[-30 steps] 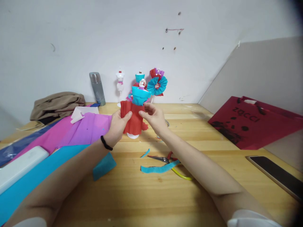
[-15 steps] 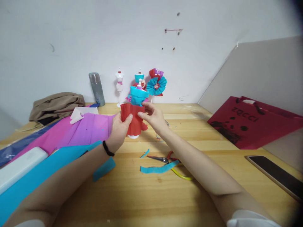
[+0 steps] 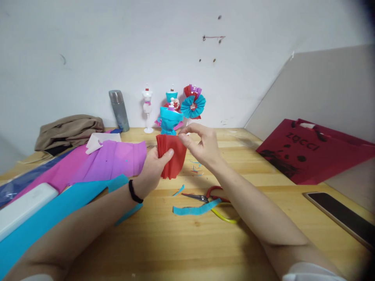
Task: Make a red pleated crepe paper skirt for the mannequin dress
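Note:
A folded piece of red crepe paper [image 3: 177, 156], pleated along its left side, is held upright above the table. My left hand [image 3: 150, 168] is closed on its left side, thumb lying across the front. At the top right corner, the thumb and forefinger of my right hand [image 3: 203, 146] pinch together against the paper; exactly how much they grip is hard to see. Just behind stands a small dress-form mannequin [image 3: 172, 120] wrapped in turquoise paper, its lower part hidden by the red paper.
Scissors [image 3: 202, 198] and a turquoise strip [image 3: 191, 210] lie in front. Purple paper [image 3: 117, 160], turquoise paper [image 3: 73, 199] and a white box-like object [image 3: 29, 207] are at left. Further dress forms [image 3: 147, 105], a flask [image 3: 119, 111], a red bag [image 3: 304, 152] and a phone [image 3: 336, 214] surround them.
The red paper has come down and slightly right, away from the mannequin, showing more of its turquoise wrap. My right hand has shifted right, its fingers now curled into a pinch.

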`<state>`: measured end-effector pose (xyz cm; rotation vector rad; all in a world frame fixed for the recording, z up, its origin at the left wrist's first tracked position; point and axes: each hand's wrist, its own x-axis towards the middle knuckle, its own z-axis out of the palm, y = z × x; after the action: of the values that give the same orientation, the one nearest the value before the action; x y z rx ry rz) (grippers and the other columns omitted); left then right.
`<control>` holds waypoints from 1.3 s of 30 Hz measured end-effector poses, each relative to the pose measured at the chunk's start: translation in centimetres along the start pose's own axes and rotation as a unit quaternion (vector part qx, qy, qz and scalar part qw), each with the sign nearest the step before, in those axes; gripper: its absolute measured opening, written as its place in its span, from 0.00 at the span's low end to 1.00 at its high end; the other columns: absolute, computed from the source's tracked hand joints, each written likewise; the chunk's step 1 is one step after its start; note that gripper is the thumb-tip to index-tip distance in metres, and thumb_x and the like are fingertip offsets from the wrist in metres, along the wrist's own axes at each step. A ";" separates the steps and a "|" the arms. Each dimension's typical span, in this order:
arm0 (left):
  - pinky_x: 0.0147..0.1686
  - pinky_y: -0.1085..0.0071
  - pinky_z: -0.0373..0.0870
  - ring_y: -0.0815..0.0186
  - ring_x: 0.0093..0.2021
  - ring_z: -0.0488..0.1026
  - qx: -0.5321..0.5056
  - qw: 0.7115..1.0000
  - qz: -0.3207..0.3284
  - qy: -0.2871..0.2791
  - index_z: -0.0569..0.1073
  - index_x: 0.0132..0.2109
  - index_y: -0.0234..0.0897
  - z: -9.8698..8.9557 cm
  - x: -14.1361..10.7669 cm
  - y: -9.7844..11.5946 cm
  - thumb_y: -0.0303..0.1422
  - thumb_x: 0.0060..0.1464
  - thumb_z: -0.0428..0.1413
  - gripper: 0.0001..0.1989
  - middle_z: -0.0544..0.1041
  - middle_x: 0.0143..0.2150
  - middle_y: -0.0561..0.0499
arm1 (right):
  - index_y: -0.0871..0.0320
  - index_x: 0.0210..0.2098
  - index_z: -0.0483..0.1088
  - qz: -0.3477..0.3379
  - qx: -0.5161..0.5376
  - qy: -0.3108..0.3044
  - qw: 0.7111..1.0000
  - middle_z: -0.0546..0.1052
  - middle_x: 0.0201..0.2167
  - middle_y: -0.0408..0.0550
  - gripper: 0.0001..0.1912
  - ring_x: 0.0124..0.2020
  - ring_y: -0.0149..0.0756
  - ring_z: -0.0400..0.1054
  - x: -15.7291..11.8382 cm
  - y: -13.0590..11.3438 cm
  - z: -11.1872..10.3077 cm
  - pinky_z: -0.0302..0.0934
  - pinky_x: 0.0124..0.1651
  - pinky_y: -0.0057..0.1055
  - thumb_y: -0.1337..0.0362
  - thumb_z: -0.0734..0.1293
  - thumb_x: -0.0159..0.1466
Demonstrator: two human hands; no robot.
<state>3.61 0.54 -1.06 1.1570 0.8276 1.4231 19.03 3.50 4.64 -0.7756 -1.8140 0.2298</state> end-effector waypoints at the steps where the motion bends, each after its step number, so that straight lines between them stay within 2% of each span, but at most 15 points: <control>1: 0.37 0.65 0.74 0.59 0.38 0.79 -0.010 1.000 0.003 -0.006 0.76 0.43 0.37 0.0 0.0 0.0 0.41 0.51 0.65 0.16 0.82 0.40 0.46 | 0.55 0.26 0.69 0.001 -0.003 -0.021 1.000 0.77 0.27 0.47 0.13 0.32 0.39 0.70 0.0 -0.2 0.0 0.63 0.40 0.38 0.53 0.66 0.61; 5: 0.42 0.66 0.74 0.59 0.41 0.79 -0.027 0.999 0.010 -0.036 0.76 0.44 0.37 0.1 0.1 -0.1 0.41 0.50 0.65 0.16 0.82 0.42 0.47 | 0.57 0.27 0.70 0.029 -0.011 -0.083 0.996 0.76 0.28 0.47 0.15 0.32 0.38 0.68 0.0 -0.8 0.0 0.60 0.37 0.36 0.51 0.67 0.58; 10: 0.41 0.66 0.74 0.61 0.41 0.78 -0.037 0.998 -0.015 -0.042 0.76 0.45 0.36 0.1 0.1 -0.3 0.41 0.48 0.67 0.20 0.81 0.42 0.48 | 0.58 0.20 0.66 0.127 0.028 -0.158 0.979 0.69 0.20 0.43 0.13 0.25 0.32 0.62 0.1 -0.8 0.1 0.54 0.28 0.30 0.57 0.68 0.54; 12: 0.42 0.66 0.73 0.61 0.42 0.78 -0.057 0.997 -0.018 -0.056 0.75 0.46 0.36 0.2 0.1 -0.4 0.41 0.48 0.68 0.20 0.81 0.42 0.47 | 0.57 0.19 0.65 0.155 0.065 -0.175 0.970 0.67 0.18 0.41 0.13 0.22 0.30 0.60 0.2 -0.6 0.0 0.52 0.25 0.28 0.58 0.68 0.54; 15: 0.40 0.66 0.73 0.60 0.41 0.78 -0.077 0.993 -0.021 -0.084 0.75 0.46 0.35 0.4 0.0 -0.1 0.43 0.51 0.65 0.19 0.80 0.42 0.46 | 0.57 0.19 0.65 0.189 0.119 -0.189 0.956 0.68 0.18 0.41 0.13 0.22 0.30 0.61 0.4 -0.2 -0.4 0.53 0.24 0.28 0.57 0.69 0.52; 18: 0.39 0.64 0.74 0.57 0.41 0.78 -0.073 0.995 -0.021 -0.067 0.75 0.45 0.35 0.5 -0.1 0.2 0.46 0.54 0.62 0.20 0.81 0.42 0.44 | 0.57 0.19 0.65 0.206 0.151 -0.199 0.946 0.69 0.18 0.41 0.12 0.22 0.31 0.63 0.7 0.0 -0.8 0.56 0.24 0.29 0.58 0.70 0.51; 22: 0.42 0.63 0.75 0.55 0.44 0.79 -0.024 1.000 0.007 0.012 0.75 0.46 0.34 0.3 0.1 0.7 0.45 0.54 0.62 0.20 0.81 0.45 0.43 | 0.58 0.19 0.64 0.198 0.131 -0.198 0.951 0.67 0.18 0.41 0.13 0.21 0.29 0.59 0.9 0.4 -1.2 0.52 0.23 0.28 0.58 0.70 0.51; 26: 0.37 0.64 0.76 0.57 0.38 0.79 0.013 0.997 0.032 0.067 0.75 0.43 0.34 -0.3 0.9 0.7 0.44 0.51 0.64 0.19 0.82 0.40 0.44 | 0.58 0.19 0.64 0.150 0.057 -0.177 0.971 0.63 0.18 0.40 0.12 0.22 0.28 0.56 1.1 1.1 -1.3 0.48 0.24 0.28 0.59 0.68 0.52; 31: 0.43 0.61 0.76 0.56 0.41 0.79 0.019 0.996 0.050 0.074 0.75 0.43 0.33 -1.3 1.9 0.5 0.42 0.50 0.64 0.18 0.82 0.42 0.43 | 0.58 0.18 0.63 0.116 -0.028 -0.158 0.980 0.59 0.17 0.39 0.12 0.23 0.29 0.54 1.2 2.0 -1.4 0.45 0.26 0.29 0.61 0.66 0.55; 35: 0.42 0.62 0.76 0.56 0.41 0.79 0.044 0.993 0.068 0.090 0.76 0.41 0.34 -1.9 2.5 0.9 0.41 0.49 0.65 0.17 0.82 0.41 0.44 | 0.57 0.19 0.64 0.111 -0.079 -0.135 0.981 0.59 0.18 0.40 0.11 0.24 0.30 0.54 1.3 2.3 -1.5 0.45 0.28 0.31 0.61 0.66 0.55; 39: 0.42 0.62 0.75 0.56 0.41 0.79 0.048 0.993 0.071 0.079 0.76 0.41 0.34 -2.5 3.1 1.0 0.42 0.48 0.66 0.19 0.82 0.41 0.44 | 0.57 0.20 0.64 0.101 -0.115 -0.115 0.982 0.61 0.18 0.41 0.11 0.24 0.31 0.54 1.4 2.5 -1.4 0.47 0.29 0.32 0.61 0.67 0.56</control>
<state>1.04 3.60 -0.18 1.2080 0.9483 1.6234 21.05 5.94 5.00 -1.1378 -2.0016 0.2529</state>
